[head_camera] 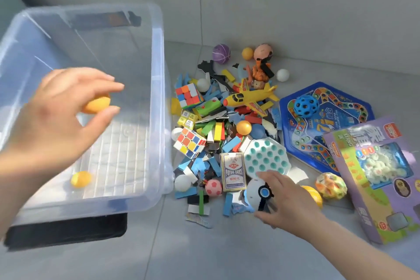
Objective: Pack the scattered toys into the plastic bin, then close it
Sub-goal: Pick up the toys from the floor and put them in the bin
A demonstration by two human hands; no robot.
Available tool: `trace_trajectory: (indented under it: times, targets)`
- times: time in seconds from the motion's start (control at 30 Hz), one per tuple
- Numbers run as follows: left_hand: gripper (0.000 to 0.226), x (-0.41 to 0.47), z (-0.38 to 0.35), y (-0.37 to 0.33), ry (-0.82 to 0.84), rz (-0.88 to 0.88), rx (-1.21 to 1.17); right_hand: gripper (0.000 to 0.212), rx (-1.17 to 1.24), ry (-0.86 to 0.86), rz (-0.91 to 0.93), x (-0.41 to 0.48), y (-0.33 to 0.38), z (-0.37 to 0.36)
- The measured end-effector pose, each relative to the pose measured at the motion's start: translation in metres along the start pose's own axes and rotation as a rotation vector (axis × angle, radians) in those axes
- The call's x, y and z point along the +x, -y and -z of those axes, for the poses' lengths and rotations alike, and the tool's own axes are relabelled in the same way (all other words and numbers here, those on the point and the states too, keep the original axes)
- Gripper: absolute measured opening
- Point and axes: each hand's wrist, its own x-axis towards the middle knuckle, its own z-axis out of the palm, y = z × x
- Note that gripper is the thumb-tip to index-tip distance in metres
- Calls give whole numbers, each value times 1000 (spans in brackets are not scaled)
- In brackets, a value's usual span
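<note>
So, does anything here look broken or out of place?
Nothing alarming. The toy heap sprawls on the floor beside the bin, which holds just one orange ball. Jagged blue-and-white scraps in the heap look torn, maybe puzzle pieces.

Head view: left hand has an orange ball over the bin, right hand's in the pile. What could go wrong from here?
1. The left hand holds the orange ball only at the fingertips above the plastic bin; dropped, it may bounce off the ribbed floor and out.
2. The right hand grips the white-and-blue round toy among loose pieces; lifting it could send the pink ball rolling.
</note>
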Motion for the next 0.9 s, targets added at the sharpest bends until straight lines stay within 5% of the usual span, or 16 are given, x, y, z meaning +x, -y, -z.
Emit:
trace_trajectory:
  times: [0.1, 0.17, 0.3, 0.4, 0.53, 0.63, 0.77, 0.9]
  targets:
    - [36, -23, 2, 61, 37, 438, -45, 83, 267, -84, -50, 17, 36, 54]
    - [25, -38, -6, 90, 180, 618, 10, 84, 485, -234, 71, 35, 73, 85]
    - [25, -51, -13, 104, 537, 706, -62, 73, 779, -303, 372, 76, 164, 126]
    - [27, -56, -11, 108, 725, 691, -7, 72, 595, -169, 521, 105, 222, 127]
    - [26, -63, 5, 113, 512, 771, -62, 58, -180, 54, 508, 133, 249, 86]
    - [23, -68, 14, 108, 301, 736, -179, 53, -452, 172, 476, 135, 243, 64]
    - [37, -61, 21, 92, 226, 638, -212, 37, -467, 255, 412, 136, 231, 58]
    - [36, -40, 22, 70, 182, 549, -233, 34, -196, 67, 520, 119, 223, 77]
